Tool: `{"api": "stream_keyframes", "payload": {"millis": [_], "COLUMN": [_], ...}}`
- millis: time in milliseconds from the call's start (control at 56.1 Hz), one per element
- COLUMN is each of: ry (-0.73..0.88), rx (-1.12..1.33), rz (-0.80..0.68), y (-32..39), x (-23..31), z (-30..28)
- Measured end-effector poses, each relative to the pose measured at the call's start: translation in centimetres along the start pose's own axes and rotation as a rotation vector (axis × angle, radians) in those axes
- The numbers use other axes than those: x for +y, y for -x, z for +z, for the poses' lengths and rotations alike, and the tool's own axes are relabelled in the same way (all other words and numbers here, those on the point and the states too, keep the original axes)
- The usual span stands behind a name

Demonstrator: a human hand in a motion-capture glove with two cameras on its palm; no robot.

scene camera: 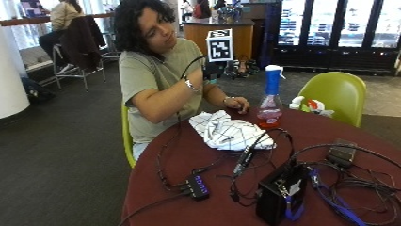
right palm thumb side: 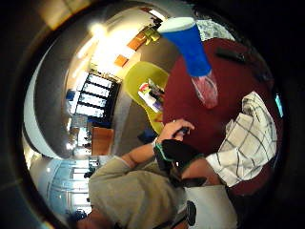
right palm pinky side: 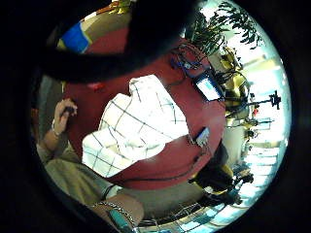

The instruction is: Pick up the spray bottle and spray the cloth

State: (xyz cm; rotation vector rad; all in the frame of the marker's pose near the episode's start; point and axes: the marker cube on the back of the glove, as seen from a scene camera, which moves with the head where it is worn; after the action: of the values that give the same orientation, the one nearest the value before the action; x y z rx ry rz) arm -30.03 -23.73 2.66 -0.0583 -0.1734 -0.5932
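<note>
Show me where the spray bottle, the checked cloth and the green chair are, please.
spray bottle (scene camera: 270, 101): outside view, on its clear lower body.
checked cloth (scene camera: 227, 132): outside view, middle of the crumpled fabric.
green chair (scene camera: 336, 92): outside view, on its backrest.

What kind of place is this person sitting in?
Probably a cafe or canteen: a round red table with green chairs, a wooden counter behind, and glass-doored fridges along the back wall.
</note>
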Motion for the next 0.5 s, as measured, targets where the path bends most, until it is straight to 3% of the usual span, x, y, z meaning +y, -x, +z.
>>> {"api": "stream_keyframes", "payload": {"millis": [232,499], "ry": [0.07,0.132], "rx": [0.13,0.079], "rz": [-0.038,-0.042], "y": [0.9,0.7], "x": [2.7,3.2], "z": [0.0,0.4]}}
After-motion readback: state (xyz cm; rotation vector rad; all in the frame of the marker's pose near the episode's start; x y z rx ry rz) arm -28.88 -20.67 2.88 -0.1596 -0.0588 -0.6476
